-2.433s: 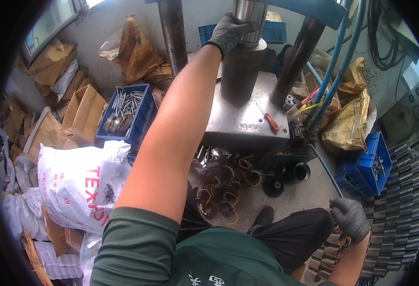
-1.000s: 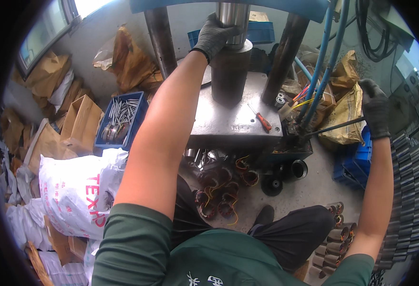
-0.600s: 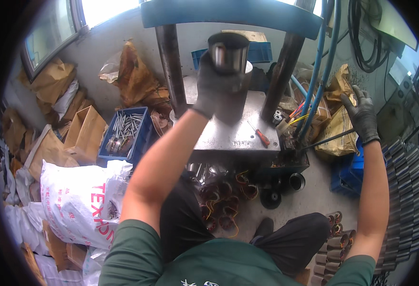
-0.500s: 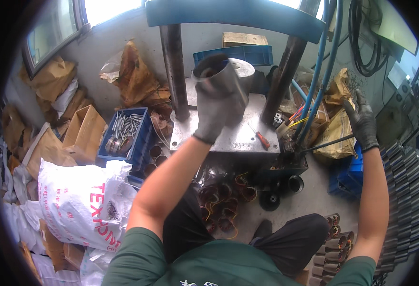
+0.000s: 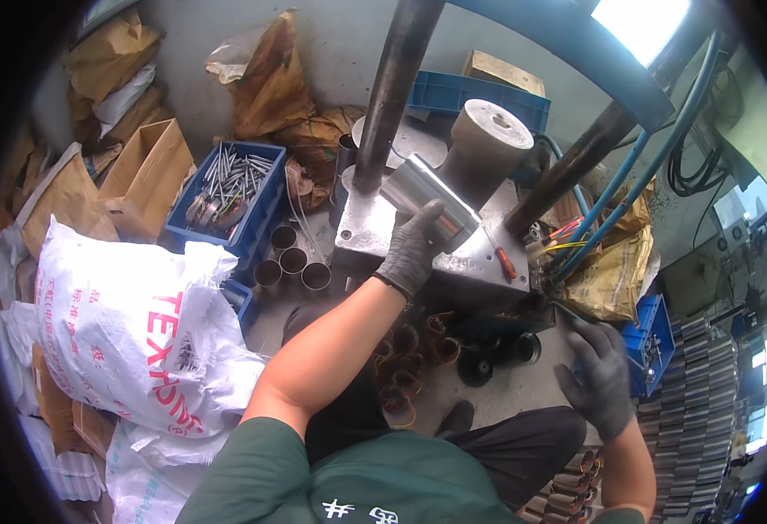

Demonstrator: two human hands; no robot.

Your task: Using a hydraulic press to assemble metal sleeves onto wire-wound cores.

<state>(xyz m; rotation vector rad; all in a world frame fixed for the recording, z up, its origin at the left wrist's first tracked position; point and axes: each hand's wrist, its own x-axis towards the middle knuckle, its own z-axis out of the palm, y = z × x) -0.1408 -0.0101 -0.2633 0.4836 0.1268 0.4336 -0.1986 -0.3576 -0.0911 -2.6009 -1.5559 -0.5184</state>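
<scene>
My left hand (image 5: pixel 412 253), in a grey glove, grips a shiny metal cylinder (image 5: pixel 431 201), held tilted over the press's steel base plate (image 5: pixel 366 231). Just behind it, a thick round metal block (image 5: pixel 492 140) with a pale top stands on the plate. A red-handled screwdriver (image 5: pixel 504 260) lies on the plate's right part. My right hand (image 5: pixel 597 375), also gloved, is low at the right with thumb and fingers apart. Its fingertips are close to a dark lever bar (image 5: pixel 567 312); whether they touch it I cannot tell.
Two steel columns (image 5: pixel 392 96) and blue hoses (image 5: pixel 654 166) flank the plate. On the left stand a blue crate (image 5: pixel 257 223) of metal rods and a white sack (image 5: pixel 139 332). Wired stator rings (image 5: pixel 401 375) sit below the plate. Stacked metal tubes (image 5: pixel 693 393) line the right side.
My left hand has lowered and tilted the cylinder away from the round block. The right hand has come down and inward toward the lever. The view has turned.
</scene>
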